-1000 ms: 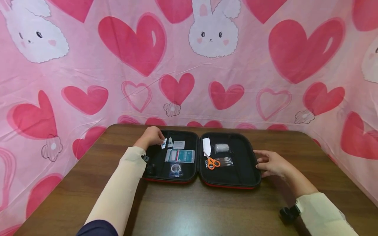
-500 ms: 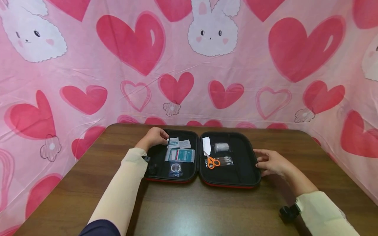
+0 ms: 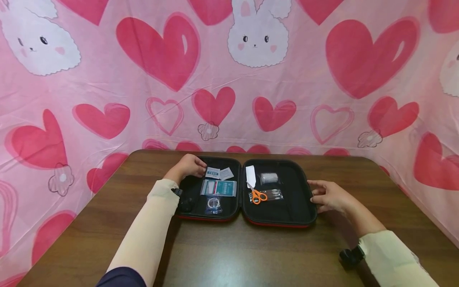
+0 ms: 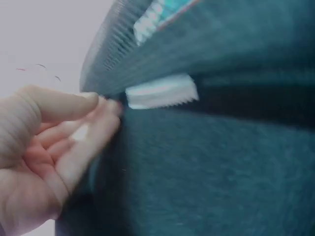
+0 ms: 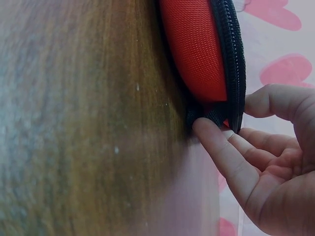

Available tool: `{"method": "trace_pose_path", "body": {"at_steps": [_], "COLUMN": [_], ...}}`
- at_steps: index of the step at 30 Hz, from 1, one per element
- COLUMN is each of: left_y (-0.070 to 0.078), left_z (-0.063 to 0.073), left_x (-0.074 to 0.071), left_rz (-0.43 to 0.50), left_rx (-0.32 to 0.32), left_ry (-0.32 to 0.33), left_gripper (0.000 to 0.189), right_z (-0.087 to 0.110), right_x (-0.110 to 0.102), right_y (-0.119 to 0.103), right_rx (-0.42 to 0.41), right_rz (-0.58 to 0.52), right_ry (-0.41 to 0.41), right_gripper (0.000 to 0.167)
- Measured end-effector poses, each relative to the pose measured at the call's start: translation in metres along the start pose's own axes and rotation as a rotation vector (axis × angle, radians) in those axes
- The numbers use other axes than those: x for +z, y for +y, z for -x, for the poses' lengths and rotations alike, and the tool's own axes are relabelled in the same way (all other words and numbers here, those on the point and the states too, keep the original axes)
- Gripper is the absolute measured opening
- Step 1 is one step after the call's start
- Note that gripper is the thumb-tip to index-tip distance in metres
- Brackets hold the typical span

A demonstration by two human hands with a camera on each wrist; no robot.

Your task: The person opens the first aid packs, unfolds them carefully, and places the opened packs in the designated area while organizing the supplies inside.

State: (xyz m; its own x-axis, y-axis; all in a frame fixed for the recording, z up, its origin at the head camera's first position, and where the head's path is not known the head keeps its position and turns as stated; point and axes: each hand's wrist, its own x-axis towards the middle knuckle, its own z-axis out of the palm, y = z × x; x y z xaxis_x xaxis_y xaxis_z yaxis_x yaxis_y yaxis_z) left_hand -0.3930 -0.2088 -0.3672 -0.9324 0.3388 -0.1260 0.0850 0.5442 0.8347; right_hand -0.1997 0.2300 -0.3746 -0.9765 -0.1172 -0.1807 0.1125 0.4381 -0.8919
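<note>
An open black zip case (image 3: 295,207) with a red shell lies flat on the table. At its upper left, my left hand (image 3: 187,166) pinches what looks like the edge of a black strap (image 4: 256,105); blur hides the exact contact. Beside those fingertips lies a small white-and-teal sachet (image 3: 212,172), with a second sachet (image 3: 226,173) to its right. Below them are a teal dressing packet (image 3: 224,188) and a bagged tape roll (image 3: 214,204). My right hand (image 3: 330,195) holds the case's right rim, thumb at the zip edge, fingers by a black tab (image 5: 199,115).
The right half of the case holds orange-handled scissors (image 3: 259,197), a wrapped bandage roll (image 3: 269,178), a packet of swabs (image 3: 276,194) and a white strip (image 3: 250,177). Bare wooden table (image 3: 229,255) lies in front. A pink heart-patterned cloth (image 3: 229,119) hangs behind.
My left hand has moved slightly right. The left sachet has come out from under the black strap and lies fully visible; both sachets have shifted right. My right hand stays at the rim.
</note>
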Motion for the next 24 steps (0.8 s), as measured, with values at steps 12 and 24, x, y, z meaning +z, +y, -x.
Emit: {"method": "trace_pose_path", "body": {"at_steps": [12, 24], "left_y": [0.022, 0.054], "left_z": [0.012, 0.015], "left_x": [-0.010, 0.017], "left_rz": [-0.312, -0.345], "left_rx": [0.103, 0.262], "left_ry": [0.063, 0.029], "left_gripper": [0.018, 0.023], "right_z": [-0.001, -0.001], "right_x": [-0.001, -0.001], "right_y": [0.001, 0.002], "right_rx": [-0.009, -0.006], "right_rz": [-0.004, -0.001], "right_ry": [-0.009, -0.008], "right_gripper": [0.070, 0.070]}}
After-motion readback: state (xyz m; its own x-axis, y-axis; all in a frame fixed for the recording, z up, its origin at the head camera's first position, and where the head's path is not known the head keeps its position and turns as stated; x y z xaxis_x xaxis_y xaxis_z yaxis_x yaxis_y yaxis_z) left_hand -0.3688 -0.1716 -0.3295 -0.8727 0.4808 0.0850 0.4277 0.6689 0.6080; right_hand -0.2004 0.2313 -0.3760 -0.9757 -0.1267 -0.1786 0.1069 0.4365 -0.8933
